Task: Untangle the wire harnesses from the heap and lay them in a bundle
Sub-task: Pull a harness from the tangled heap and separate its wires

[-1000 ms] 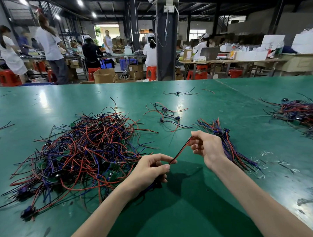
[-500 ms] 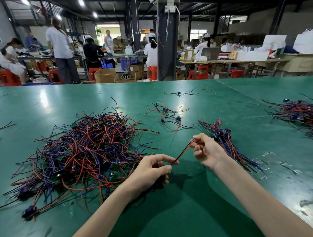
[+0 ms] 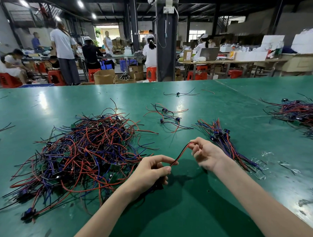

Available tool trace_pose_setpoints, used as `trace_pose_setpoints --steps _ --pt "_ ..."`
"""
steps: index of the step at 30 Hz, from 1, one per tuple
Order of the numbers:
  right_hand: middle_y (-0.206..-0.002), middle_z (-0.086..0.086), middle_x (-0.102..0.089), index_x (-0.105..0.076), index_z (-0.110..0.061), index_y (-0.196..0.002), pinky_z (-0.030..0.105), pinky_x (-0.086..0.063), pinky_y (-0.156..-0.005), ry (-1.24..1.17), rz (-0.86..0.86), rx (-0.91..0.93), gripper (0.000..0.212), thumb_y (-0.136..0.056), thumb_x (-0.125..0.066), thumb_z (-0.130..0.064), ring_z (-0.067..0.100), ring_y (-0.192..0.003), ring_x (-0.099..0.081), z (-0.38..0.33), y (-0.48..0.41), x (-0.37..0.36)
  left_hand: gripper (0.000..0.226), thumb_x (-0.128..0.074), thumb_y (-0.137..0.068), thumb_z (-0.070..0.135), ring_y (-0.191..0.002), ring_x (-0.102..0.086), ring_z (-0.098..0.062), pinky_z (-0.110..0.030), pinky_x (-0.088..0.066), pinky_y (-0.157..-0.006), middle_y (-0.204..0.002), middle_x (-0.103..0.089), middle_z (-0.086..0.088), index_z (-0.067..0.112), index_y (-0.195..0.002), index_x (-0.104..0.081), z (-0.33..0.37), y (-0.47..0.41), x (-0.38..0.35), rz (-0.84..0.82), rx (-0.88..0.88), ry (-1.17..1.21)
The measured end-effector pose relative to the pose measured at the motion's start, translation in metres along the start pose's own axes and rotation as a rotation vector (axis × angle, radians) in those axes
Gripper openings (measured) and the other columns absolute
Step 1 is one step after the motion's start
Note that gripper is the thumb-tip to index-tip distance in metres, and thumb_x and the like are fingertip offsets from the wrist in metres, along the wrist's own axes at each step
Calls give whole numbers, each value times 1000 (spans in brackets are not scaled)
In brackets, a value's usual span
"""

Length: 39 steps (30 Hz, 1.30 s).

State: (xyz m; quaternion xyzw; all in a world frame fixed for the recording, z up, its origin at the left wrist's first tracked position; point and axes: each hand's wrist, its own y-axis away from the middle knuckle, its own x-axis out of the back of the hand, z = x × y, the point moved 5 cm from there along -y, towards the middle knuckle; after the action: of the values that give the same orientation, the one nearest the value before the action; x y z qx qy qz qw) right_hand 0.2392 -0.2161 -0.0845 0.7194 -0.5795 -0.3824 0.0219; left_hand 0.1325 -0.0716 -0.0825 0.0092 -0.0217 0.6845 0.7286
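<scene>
- A red-and-black wire harness [image 3: 181,153] is held above the green bench [image 3: 192,220], stretched between the two hands.
- The lower end is pinched between thumb and forefinger of the left hand [image 3: 149,172], with the other fingers curled under. A dark part, probably the connector, is half hidden below the palm.
- The right hand [image 3: 207,155] is raised slightly higher. The upper end is clamped at its fingertips [image 3: 193,145], and the remaining fingers are loosely bent.
- The tangled heap [image 3: 85,151] of red, blue and black harnesses is spread on the bench just beside the left hand, on its left.
- The bundle [image 3: 223,138] is laid just behind the right hand, its wires roughly parallel.
- A few loose harnesses [image 3: 168,117] are scattered farther back, between heap and bundle.
- Another pile [image 3: 304,113] is seen at the far right edge.
</scene>
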Motion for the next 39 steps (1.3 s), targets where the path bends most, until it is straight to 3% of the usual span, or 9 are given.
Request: trace_pose_setpoints --steps 3,6,11,16,20,24,31,34,39 --pt "-36 0 -48 -51 -1 -69 10 -32 -26 -56 -15 -65 25 -93 -47 -7 1 -25 -42 4 2 -2 25 -57 -90 -2 -53 -50 -13 -20 -45 -52 -61 -41 -2 17 -93 -74 2 1 -1 -14 -7 -15" --pt "-38 2 -51 -51 -1 -68 11 -31 -26 68 19 44 25 -92 -51 -7 2 -26 -43 -2 3 -1 24 -57 -90 -1 -55 -51 -16 -17 -42 -48 -61 -42 -2 16 -95 -73 3 4 0 -25 -13 -37" --pt "-48 7 -60 -58 0 -67 18 -41 -33 450 87 534 29 -93 -55 -11 9 -34 -51 -18 5 -2 25 -58 -89 -1 -56 -54 -12 -21 -50 -58 -66 -47 -4 17 -96 -74 5 4 -1 -30 -37 7" --pt "-53 1 -62 -56 -4 -68 29 -47 -37 1060 140 1071 32 -95 -55 -20 12 -39 -57 -19 19 -9 26 -59 -88 -1 -56 -55 -11 -24 -51 -59 -67 -53 -3 18 -95 -76 9 6 -2 -46 -39 116" --pt "-54 1 -61 -53 -6 -66 31 -45 -49 1223 192 1262 33 -95 -55 -23 19 -43 -57 -16 22 -11 26 -59 -87 1 -57 -55 -11 -24 -52 -60 -66 -54 -1 18 -96 -76 10 7 -1 -26 -38 161" --pt "-51 -1 -66 -59 -6 -63 17 -39 -40 896 180 1009 34 -94 -56 -20 10 -32 -50 -22 14 -5 25 -58 -88 -1 -55 -55 -11 -23 -52 -59 -63 -54 1 14 -99 -74 11 7 -1 -25 -23 141" --pt "-56 7 -68 -58 -5 -68 10 -15 -26 287 78 406 26 -92 -56 -15 2 -26 -35 -14 0 2 26 -56 -88 -5 -54 -53 -11 -26 -53 -54 -64 -53 -4 13 -95 -74 10 8 -6 -48 48 66" --pt "-57 7 -67 -55 -4 -72 11 -14 -24 181 -17 311 24 -94 -53 -13 2 -26 -31 -11 0 -1 27 -57 -87 -5 -54 -54 -12 -26 -53 -53 -64 -55 -5 14 -92 -76 10 9 -6 -47 69 79" --pt "-62 9 -68 -59 -4 -70 12 -16 -25 258 45 352 25 -92 -58 -16 3 -28 -34 -11 0 1 24 -56 -87 -5 -52 -55 -11 -25 -52 -53 -63 -58 -4 10 -91 -75 10 10 -4 -9 99 95"
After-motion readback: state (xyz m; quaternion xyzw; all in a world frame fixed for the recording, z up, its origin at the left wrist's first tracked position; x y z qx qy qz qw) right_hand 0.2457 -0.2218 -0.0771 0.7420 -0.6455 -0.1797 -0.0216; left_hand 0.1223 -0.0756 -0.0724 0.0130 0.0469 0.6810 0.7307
